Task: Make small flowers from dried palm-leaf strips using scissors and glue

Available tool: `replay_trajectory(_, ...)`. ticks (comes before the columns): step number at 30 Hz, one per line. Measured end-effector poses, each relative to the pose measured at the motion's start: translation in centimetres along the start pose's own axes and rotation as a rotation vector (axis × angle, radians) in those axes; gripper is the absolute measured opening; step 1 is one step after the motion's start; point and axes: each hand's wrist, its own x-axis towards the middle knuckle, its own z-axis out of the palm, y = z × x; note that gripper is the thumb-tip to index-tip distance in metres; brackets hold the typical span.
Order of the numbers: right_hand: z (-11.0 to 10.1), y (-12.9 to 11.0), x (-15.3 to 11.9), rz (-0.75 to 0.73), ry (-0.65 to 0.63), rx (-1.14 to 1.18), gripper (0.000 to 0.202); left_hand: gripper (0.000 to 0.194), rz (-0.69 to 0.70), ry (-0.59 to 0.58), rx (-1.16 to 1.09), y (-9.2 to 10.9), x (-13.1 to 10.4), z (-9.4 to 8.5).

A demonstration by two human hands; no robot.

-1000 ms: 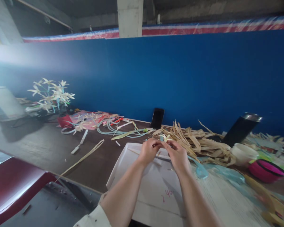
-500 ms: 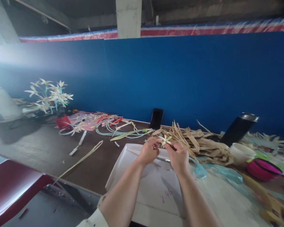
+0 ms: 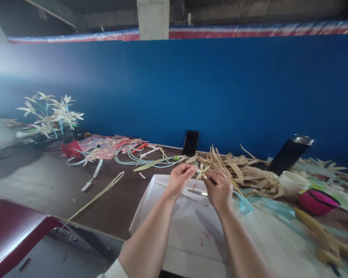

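A small pale flower (image 3: 202,172) with narrow pointed petals is held between my two hands, above a white box lid (image 3: 174,220). My left hand (image 3: 179,178) pinches at its left side with thumb and forefinger. At its right side, the fingers of my right hand (image 3: 219,189) are closed on it. Beneath the hands, a small metal blade (image 3: 197,192) lies in the lid with thin scraps around it.
Dried husks (image 3: 237,170) lie behind my right hand, near a black flask (image 3: 290,154), a white cup (image 3: 292,183) and a pink bowl (image 3: 318,201). A phone (image 3: 190,143) leans on the blue partition. Left are flowers in a red pot (image 3: 71,148) and coiled tubing.
The view has shifted slightly. My hands have moved a little apart around the flower, the left thumb now points upward, and more of the blade shows beneath them.
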Motion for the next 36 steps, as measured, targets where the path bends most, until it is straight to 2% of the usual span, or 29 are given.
replay_trajectory(5,0.1,-0.3,-0.1,-0.019,-0.038,0.012,0.008,0.033,-0.024,-0.019,-0.039,-0.1,0.0,0.2)
replay_trajectory(18,0.3,-0.2,-0.2,-0.021,0.031,0.034,0.008,0.030,-0.026,0.019,-0.130,-0.9,0.3,0.2)
replay_trajectory(30,0.0,-1.1,0.0,-0.103,0.022,-0.055,0.007,0.029,-0.076,-0.001,-0.197,-0.6,0.1,0.3)
replay_trajectory(36,0.0,-1.0,0.0,-0.099,0.020,-0.067,0.005,0.028,-0.107,0.002,-0.206,-0.9,0.3,0.3)
